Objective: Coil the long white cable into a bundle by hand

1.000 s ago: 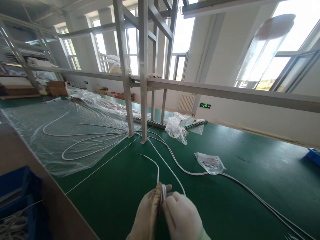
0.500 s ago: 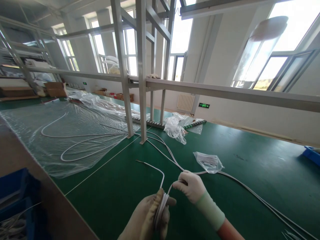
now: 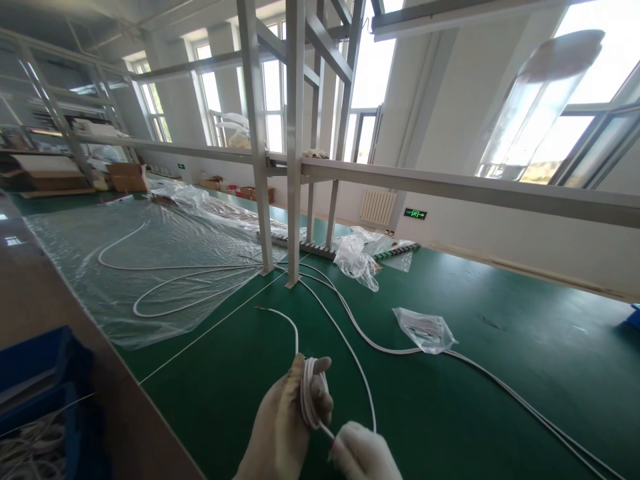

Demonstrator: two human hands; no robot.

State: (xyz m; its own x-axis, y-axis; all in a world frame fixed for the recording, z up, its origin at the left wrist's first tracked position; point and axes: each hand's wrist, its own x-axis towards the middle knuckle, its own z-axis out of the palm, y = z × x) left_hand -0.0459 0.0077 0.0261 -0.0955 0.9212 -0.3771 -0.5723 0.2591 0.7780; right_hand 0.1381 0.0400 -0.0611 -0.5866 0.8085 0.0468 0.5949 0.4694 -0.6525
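A white cable is wound into a small coil [image 3: 309, 397] that my gloved left hand [image 3: 280, 427] grips, with the loops around its fingers. The cable's stripped end [image 3: 260, 308] sticks out ahead of this hand above the green table. My gloved right hand [image 3: 365, 453], close to the lower right of the coil, is closed on the cable's running part. From the right hand's side, a length of cable [image 3: 363, 373] leads up toward the metal posts. The fingertips of my right hand are partly hidden and slightly blurred.
Metal posts [image 3: 294, 200] stand on the green table [image 3: 210, 400], cables running past their feet. A clear plastic sheet [image 3: 165, 293] covers the left part. A small plastic bag [image 3: 425, 330] lies at right over cables. Blue bins [image 3: 45, 373] sit at lower left.
My right hand has moved down from above the coil to its lower right, drawing the cable round. The coil has tilted and the cable's free end has shifted left.
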